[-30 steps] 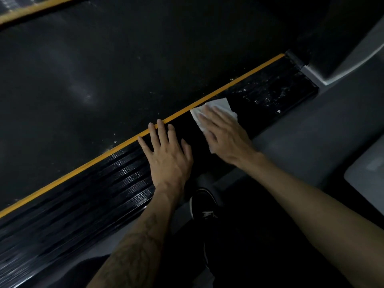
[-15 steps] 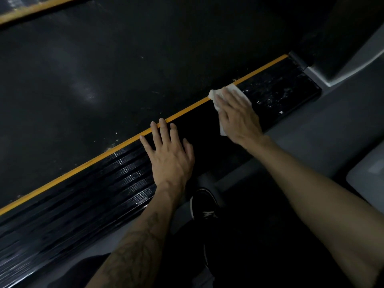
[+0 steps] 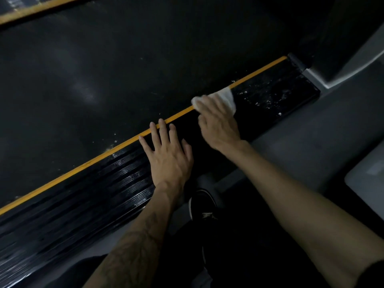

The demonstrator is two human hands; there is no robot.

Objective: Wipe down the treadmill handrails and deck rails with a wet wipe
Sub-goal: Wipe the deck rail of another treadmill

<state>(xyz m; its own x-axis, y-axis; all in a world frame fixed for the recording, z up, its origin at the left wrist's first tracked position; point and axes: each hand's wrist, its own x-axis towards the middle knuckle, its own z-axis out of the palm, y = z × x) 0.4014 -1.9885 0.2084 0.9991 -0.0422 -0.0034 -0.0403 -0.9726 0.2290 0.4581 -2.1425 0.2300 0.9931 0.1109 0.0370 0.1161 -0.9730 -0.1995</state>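
The black ribbed deck rail (image 3: 104,183) runs diagonally from lower left to upper right, edged by a yellow stripe (image 3: 83,166). My right hand (image 3: 218,123) presses a white wet wipe (image 3: 226,98) onto the rail against the stripe, fingers laid over it. The wipe's corner sticks out past the fingers on the right. My left hand (image 3: 168,154) rests flat on the rail just left of it, fingers spread, fingertips touching the stripe. White specks (image 3: 270,98) dot the rail's far right end.
The dark running belt (image 3: 124,69) fills the upper left, with a second yellow stripe (image 3: 31,11) at its far side. A grey upright base (image 3: 332,80) stands at the rail's right end. My black shoe (image 3: 202,208) is on the floor beside the rail.
My right hand slid the wipe up along the rail toward its far right end, then the hand drew back slightly. My left hand stayed flat in place.
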